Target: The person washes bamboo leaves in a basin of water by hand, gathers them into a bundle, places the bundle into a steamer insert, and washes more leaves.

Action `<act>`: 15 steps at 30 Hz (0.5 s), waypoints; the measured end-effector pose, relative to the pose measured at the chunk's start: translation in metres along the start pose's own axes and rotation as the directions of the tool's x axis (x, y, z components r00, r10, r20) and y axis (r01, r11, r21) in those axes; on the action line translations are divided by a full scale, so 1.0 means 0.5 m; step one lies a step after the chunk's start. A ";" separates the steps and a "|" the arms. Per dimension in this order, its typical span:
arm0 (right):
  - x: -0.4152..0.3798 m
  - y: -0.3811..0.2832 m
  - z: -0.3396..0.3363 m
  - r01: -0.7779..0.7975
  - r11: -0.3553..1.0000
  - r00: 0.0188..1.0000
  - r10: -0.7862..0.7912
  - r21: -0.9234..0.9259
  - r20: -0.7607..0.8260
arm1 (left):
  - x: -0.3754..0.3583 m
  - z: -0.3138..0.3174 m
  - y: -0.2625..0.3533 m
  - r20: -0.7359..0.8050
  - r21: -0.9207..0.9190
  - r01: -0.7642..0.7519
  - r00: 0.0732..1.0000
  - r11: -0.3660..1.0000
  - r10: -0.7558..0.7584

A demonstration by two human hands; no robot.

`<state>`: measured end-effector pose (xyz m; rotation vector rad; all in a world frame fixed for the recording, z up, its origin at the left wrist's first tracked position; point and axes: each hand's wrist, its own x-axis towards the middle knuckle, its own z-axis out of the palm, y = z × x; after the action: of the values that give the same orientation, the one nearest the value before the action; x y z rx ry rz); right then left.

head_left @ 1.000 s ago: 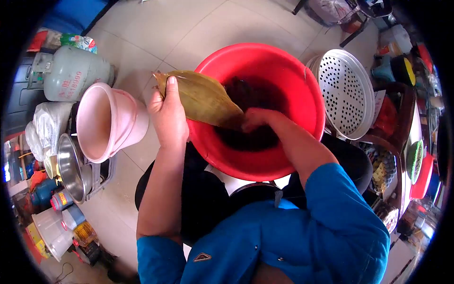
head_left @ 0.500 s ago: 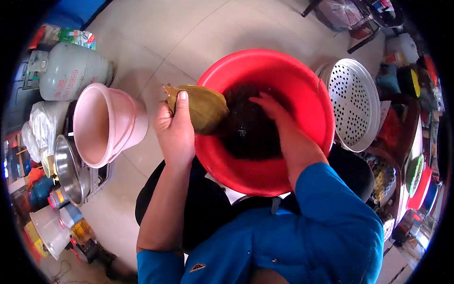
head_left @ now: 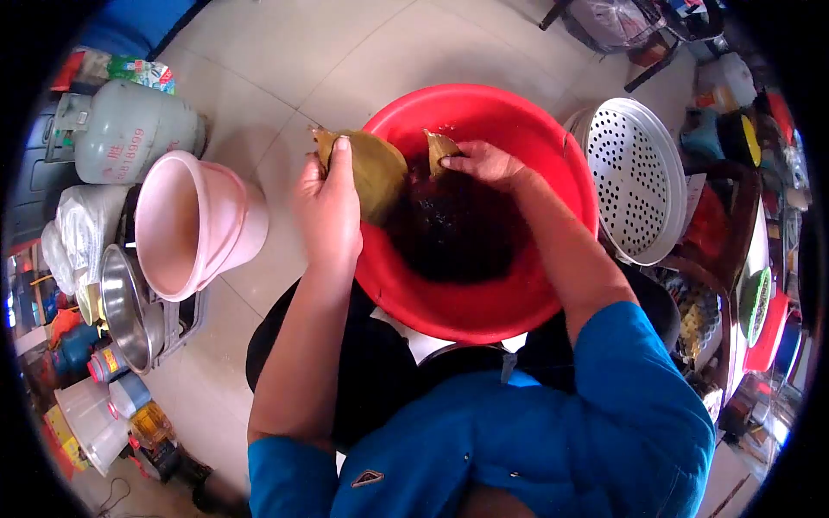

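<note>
A stack of broad olive-brown leaves point(head_left: 376, 177) is pinched in my left hand point(head_left: 332, 190), thumb on top, over the left rim of a red basin point(head_left: 553, 129). My right hand point(head_left: 488, 164) grips the end of another brown leaf point(head_left: 442, 151), whose tip points up above the basin's inside. Dark liquid or dark contents point(head_left: 458, 229) fill the bottom of the basin; what lies in there is too dark to make out. The basin sits in front of me, between my knees.
To the left stand a pink bucket point(head_left: 168, 229), a steel bowl point(head_left: 121, 302) and a grey gas cylinder point(head_left: 138, 134). At the right a white perforated steamer tray point(head_left: 635, 181) leans on its side, beside a wooden chair point(head_left: 734, 250). Tiled floor point(head_left: 268, 52) lies beyond the basin.
My right hand has risen from the dark basin contents and now has a leaf in its fingers. My left hand, still pinching its leaves, has shifted only slightly.
</note>
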<state>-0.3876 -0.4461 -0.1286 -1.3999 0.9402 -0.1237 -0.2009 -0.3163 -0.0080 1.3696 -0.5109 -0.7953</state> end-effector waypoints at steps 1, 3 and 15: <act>-0.025 -0.046 0.001 0.042 0.999 0.983 -0.043 0.010 0.179 | -0.003 0.003 0.002 0.001 0.000 -0.003 1.000 1.000 0.003; -0.064 -0.123 0.014 0.181 0.983 0.909 -0.174 0.017 0.379 | -0.011 0.015 0.007 0.051 -0.033 0.067 0.997 0.997 -0.066; -0.014 0.015 0.137 0.257 0.823 0.953 -0.127 -0.507 0.277 | -0.030 -0.006 0.041 -0.079 -0.017 -0.152 0.986 0.988 0.150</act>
<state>-0.3531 -0.3871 -0.1396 -1.9877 0.6530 0.1676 -0.2043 -0.3028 0.0133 1.3185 -0.5362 -0.6205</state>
